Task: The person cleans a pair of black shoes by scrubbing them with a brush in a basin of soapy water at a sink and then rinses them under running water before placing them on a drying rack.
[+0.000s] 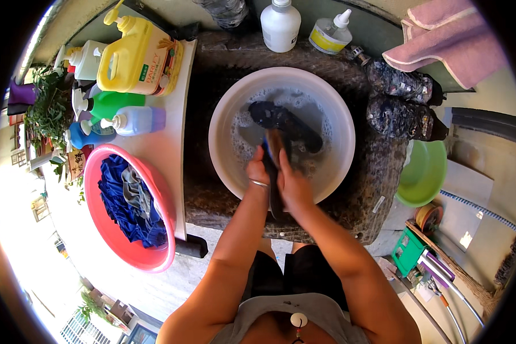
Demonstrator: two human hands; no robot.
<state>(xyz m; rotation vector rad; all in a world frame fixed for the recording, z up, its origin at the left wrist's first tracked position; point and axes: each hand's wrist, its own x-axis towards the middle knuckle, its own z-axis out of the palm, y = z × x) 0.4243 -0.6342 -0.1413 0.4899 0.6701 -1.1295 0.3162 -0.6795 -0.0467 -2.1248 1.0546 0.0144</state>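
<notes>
A pale round basin (341, 163) holds cloudy, sudsy water. One black shoe (292, 129) lies in it, slanting and partly under the water. Over the near side of the basin, my left hand (258, 167) grips a second dark, narrow shoe (275, 198), held lengthwise toward me. Pressed up against that shoe is my right hand (292, 180), its fingers closed round a brown brush (275, 148) that is smeared by motion. Its bristles cannot be made out clearly. A bracelet circles my left wrist.
The basin stands on a dark, rough slab (206, 212). At left, a pink tub (169, 252) of blue and grey clothes sits beside a yellow jug (135, 57) and several spray bottles. White bottles (281, 26) line the back. A green basin (424, 172) stands right.
</notes>
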